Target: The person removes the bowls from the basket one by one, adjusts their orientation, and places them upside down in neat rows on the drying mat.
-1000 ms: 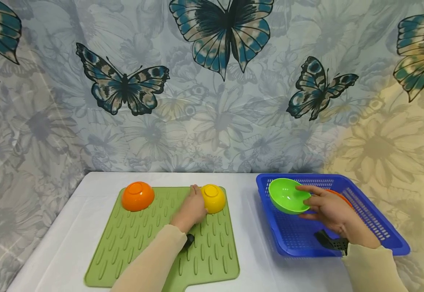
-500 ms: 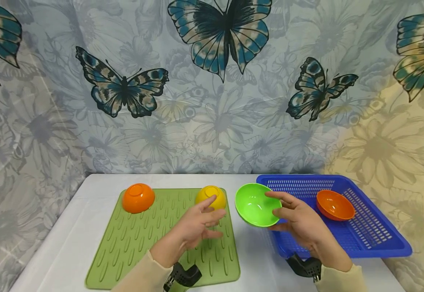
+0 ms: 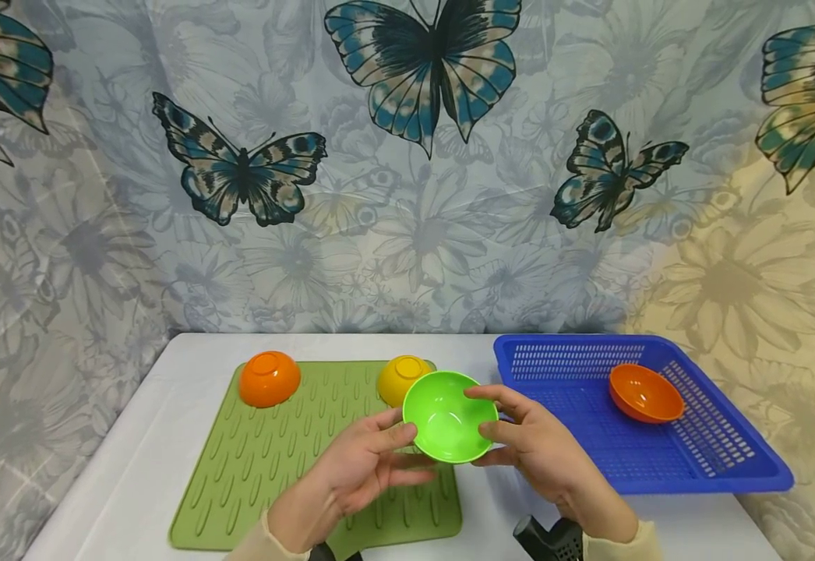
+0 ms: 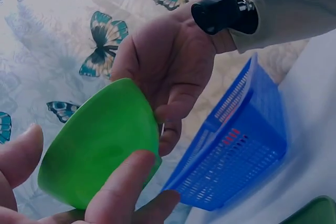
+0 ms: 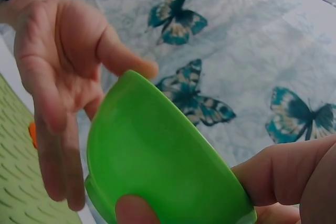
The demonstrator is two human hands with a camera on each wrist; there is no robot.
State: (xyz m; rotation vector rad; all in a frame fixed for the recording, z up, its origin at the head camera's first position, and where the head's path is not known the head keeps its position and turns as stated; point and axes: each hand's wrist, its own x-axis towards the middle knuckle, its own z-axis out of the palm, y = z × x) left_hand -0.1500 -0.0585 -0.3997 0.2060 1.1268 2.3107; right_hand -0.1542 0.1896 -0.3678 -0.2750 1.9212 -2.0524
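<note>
A bright green bowl (image 3: pixel 449 421) is held up tilted, its inside facing me, over the right edge of the green mat (image 3: pixel 274 460). My right hand (image 3: pixel 544 452) grips it by the right side, fingers and thumb at the rim. My left hand (image 3: pixel 354 467) is at the opposite side, thumb tip by the rim. In the right wrist view the left fingers reach straight past the green bowl (image 5: pixel 157 145). The left wrist view shows its outer side, with left fingertips (image 4: pixel 136 166) over it. Behind it, a yellow bowl (image 3: pixel 400 380) is upside down on the mat, partly hidden.
An upturned orange bowl (image 3: pixel 269 379) sits at the mat's back left corner. To the right is a blue basket (image 3: pixel 576 471) with an orange bowl (image 3: pixel 646 394) upright inside. A white cloth (image 3: pixel 134 421) covers the table, and a butterfly-patterned backdrop (image 3: pixel 414 257) hangs behind.
The right hand has carried the green bowl left from over the basket to over the mat. The left hand has left the yellow bowl and come to the green bowl's side.
</note>
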